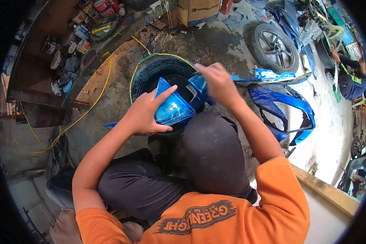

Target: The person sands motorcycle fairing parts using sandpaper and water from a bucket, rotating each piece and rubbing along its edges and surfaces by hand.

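My left hand (146,112) grips a glossy blue motorcycle body panel (171,109), thumb along its near edge and fingers spread over its upper side. The panel is held tilted above a round black tub (144,67) between my knees. At the panel's right-hand part, my right hand (220,83) is curled closed and slightly smeared by motion. Whatever sits in its fingers is hidden. Dark liquid seems to lie in the tub, partly covered by the panel.
A yellow hose (103,87) crosses the floor and rounds the tub. More blue body panels (268,103) lie at right, below a wheel (275,46). Paint cans (83,45) crowd a shelf at left; a cardboard box (197,15) stands behind. Another person (349,77) is far right.
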Demonstrator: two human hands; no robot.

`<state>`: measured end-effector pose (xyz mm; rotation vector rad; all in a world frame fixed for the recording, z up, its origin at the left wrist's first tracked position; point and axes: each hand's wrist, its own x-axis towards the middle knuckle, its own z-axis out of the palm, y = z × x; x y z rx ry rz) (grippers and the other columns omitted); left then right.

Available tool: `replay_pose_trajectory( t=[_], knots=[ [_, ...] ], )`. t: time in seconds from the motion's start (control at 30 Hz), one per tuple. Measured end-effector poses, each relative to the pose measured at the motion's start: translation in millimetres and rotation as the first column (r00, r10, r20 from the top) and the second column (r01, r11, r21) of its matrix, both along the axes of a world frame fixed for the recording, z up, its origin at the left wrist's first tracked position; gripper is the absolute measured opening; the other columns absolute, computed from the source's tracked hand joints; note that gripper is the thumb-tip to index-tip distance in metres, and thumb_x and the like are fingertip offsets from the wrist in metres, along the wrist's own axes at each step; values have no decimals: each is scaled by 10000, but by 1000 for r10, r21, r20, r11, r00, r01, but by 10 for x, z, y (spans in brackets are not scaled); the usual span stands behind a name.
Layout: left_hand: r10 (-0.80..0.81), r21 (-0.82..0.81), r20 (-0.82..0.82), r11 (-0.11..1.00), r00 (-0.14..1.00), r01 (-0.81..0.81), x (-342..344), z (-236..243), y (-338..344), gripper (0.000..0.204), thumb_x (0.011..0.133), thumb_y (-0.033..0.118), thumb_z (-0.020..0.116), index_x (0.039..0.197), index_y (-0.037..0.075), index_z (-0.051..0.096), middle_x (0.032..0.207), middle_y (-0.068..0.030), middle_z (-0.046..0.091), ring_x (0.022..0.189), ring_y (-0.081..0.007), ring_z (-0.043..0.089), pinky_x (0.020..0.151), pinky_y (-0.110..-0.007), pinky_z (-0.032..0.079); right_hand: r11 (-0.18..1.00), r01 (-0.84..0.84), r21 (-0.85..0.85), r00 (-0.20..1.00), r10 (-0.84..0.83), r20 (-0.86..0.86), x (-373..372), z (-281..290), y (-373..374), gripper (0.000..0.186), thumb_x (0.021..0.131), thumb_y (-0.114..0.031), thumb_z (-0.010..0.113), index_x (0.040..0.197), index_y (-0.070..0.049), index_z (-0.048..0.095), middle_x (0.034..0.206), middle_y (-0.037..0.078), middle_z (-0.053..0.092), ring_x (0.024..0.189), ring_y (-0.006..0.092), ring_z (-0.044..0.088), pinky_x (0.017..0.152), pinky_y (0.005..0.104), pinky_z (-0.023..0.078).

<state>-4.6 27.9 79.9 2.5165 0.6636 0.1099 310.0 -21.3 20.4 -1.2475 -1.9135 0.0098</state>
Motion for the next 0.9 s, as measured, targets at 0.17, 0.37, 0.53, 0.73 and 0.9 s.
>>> replay_pose_trajectory(
  t=[0.17, 0.37, 0.53, 0.73, 0.9],
  knots=[
    [-6, -19, -9, 1000, 1000, 5, 37, 21, -1, 1336, 621, 444, 998, 1748, 228, 312, 1413, -240, 630, 1153, -471, 650, 1036, -539, 510, 998, -65, 3, 998, 65, 18, -134, -3, -42, 481, 892, 81, 642, 1358, -11, 719, 1051, 171, 777, 996, 359, 699, 905, 453, 580],
    [-3, 4, 27, 1000, 1000, 3, 54, 7, -8, 1340, 624, 447, 996, 1752, 237, 305, 1395, -240, 634, 1118, -467, 650, 1010, -542, 511, 986, 160, -58, 987, -159, 13, 138, 38, 15, 515, 845, 80, 645, 1346, -11, 725, 1113, 167, 783, 1026, 358, 699, 918, 451, 578],
    [9, -16, -20, 1000, 1000, -9, -45, 4, 0, 1336, 628, 444, 994, 1752, 234, 303, 1397, -240, 634, 1124, -470, 652, 1010, -545, 514, 993, -113, -43, 992, 116, 57, -209, -3, -42, 503, 862, 78, 642, 1351, -16, 716, 1089, 159, 776, 1031, 357, 682, 926, 450, 574],
    [1, -19, -32, 1000, 999, -2, 61, 62, 2, 1324, 633, 443, 989, 1749, 230, 309, 1421, -249, 626, 1148, -475, 653, 1023, -547, 514, 999, 50, -20, 998, -49, 50, -21, -17, -3, 508, 852, 54, 665, 1354, -13, 710, 1075, 167, 774, 1039, 357, 688, 953, 446, 572],
    [-15, 32, 35, 999, 999, 14, -23, -29, 31, 1323, 633, 450, 987, 1747, 223, 311, 1431, -250, 621, 1164, -478, 651, 1024, -548, 515, 998, 63, -6, 995, -62, 83, 120, 41, 66, 509, 858, 54, 656, 1361, -10, 700, 1105, 177, 785, 1047, 364, 694, 959, 453, 578]
  ],
)
